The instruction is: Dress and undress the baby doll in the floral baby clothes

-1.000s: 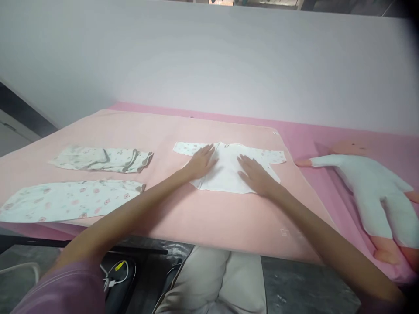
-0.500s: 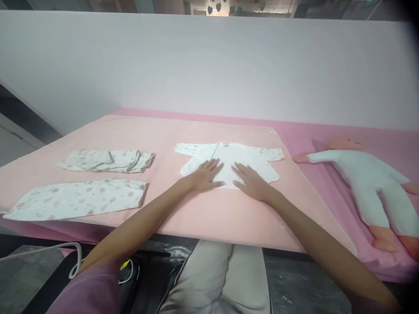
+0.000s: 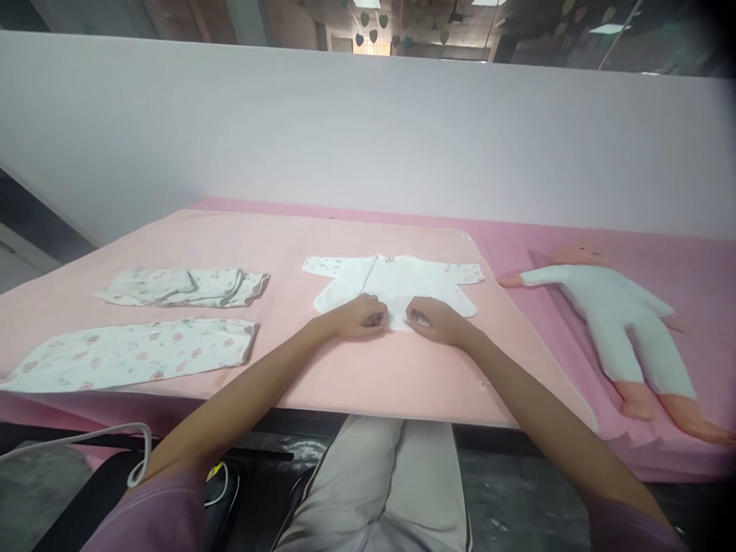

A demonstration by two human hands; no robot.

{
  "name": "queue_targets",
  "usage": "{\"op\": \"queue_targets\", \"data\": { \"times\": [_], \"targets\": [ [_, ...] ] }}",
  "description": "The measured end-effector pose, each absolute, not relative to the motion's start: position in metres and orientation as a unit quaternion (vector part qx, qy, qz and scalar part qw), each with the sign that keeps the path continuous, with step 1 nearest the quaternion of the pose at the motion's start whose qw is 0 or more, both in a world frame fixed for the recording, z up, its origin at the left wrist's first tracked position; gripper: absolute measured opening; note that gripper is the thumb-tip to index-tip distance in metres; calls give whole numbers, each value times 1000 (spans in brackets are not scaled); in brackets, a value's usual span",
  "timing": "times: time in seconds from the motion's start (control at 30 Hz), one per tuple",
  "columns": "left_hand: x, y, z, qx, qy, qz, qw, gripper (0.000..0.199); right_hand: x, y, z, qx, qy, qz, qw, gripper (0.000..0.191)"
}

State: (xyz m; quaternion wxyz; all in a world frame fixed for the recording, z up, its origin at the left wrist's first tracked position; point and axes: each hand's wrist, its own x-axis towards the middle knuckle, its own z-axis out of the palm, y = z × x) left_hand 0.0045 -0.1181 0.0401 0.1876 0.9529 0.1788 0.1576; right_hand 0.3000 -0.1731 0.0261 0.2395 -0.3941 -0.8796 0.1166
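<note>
Fingers of both hands curled inward and slid toward the near hem since the earlier frames, where they lay flat on the white baby shirt. Left hand and right hand each had a closed grip, thumb against bent fingers, at the shirt's lower edge; could not tell if fabric was pinched inside. Hands were apart, hem visible between them.

White baby shirt lay flat on a peach sheet, neckline away from the person, print-dotted sleeves out to both sides, most of the body beyond the grip. Small dark neck label, too small to read. Pale sheet marking at the far corner, also illegible.

To the left: folded printed garment, with floral-print garment nearer the person. To the right: doll in a white suit on the pink cover of the desk, one hand near the sheet edge.
</note>
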Motion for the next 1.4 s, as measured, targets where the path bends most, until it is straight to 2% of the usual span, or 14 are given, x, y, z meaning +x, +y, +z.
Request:
{"op": "queue_targets", "data": {
  "times": [0.13,0.3,0.47,0.6,0.73,0.87,1.03,1.13,1.23,1.4],
  "targets": [
    [9,-120,34,966,167,162,113,42,300,-175,25,-401,-890,95,193,29],
    [14,-120,28,954,229,178,81,34,299,-176,22,-404,-894,77,180,36],
    [13,-120,31,958,224,154,85,50,299,-176,21,-398,-893,95,187,48],
    [8,-117,34,952,235,169,99,54,301,-175,23,-404,-884,90,218,51],
    [-1,-107,37,912,322,244,74,49,312,-172,28,-453,-850,67,261,53],
    [-14,-97,40,856,400,321,62,45,336,-167,33,-526,-779,45,338,56],
    [-21,-92,39,832,436,331,86,36,369,-159,33,-615,-657,40,434,61],
    [-19,-93,35,858,397,307,110,35,385,-153,27,-656,-602,71,450,67],
    [-14,-98,32,907,302,270,114,34,396,-146,18,-682,-591,86,422,72],
    [12,-121,29,962,160,201,92,29,404,-137,9,-720,-561,97,396,63]
  ]
}}
